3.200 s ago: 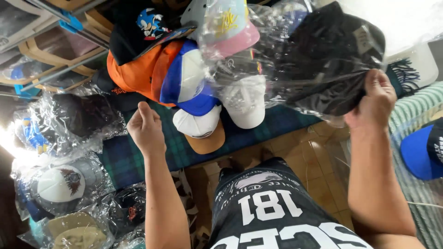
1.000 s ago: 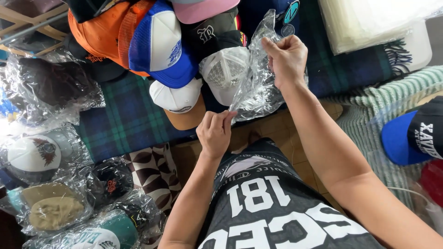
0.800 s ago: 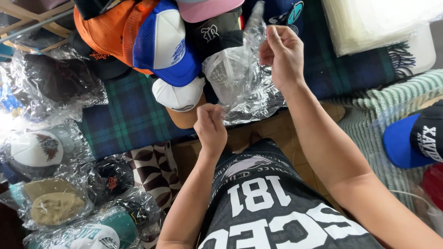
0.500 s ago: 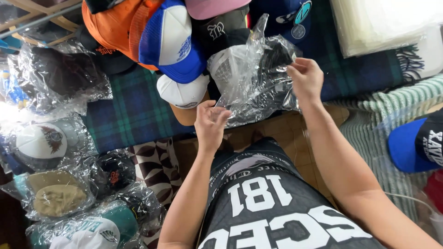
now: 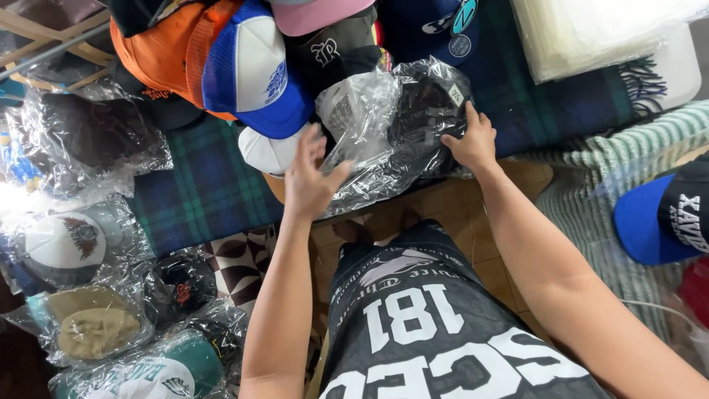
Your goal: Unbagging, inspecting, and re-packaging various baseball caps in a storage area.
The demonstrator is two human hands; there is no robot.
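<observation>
A clear plastic bag (image 5: 384, 140) with a black cap inside lies on the dark plaid blanket (image 5: 199, 185) in front of me. My right hand (image 5: 470, 140) presses on the bag's right side, thumb and fingers gripping its edge. My left hand (image 5: 309, 177) hovers at the bag's left edge, fingers spread and touching the crinkled plastic. Just behind the bag is a pile of loose caps, among them a blue and white mesh cap (image 5: 255, 74), an orange cap (image 5: 159, 44) and a pink-brimmed cap (image 5: 317, 13).
Several bagged caps (image 5: 81, 244) crowd the left side down to the lower corner. A stack of clear bags (image 5: 591, 33) rests at the back right. A blue-brimmed black cap (image 5: 665, 218) sits on a striped green cloth (image 5: 613, 170) at the right.
The bagged black cap came down from in front of me onto the blanket. My right hand moved from its top edge to its right side; my left hand opened beside it.
</observation>
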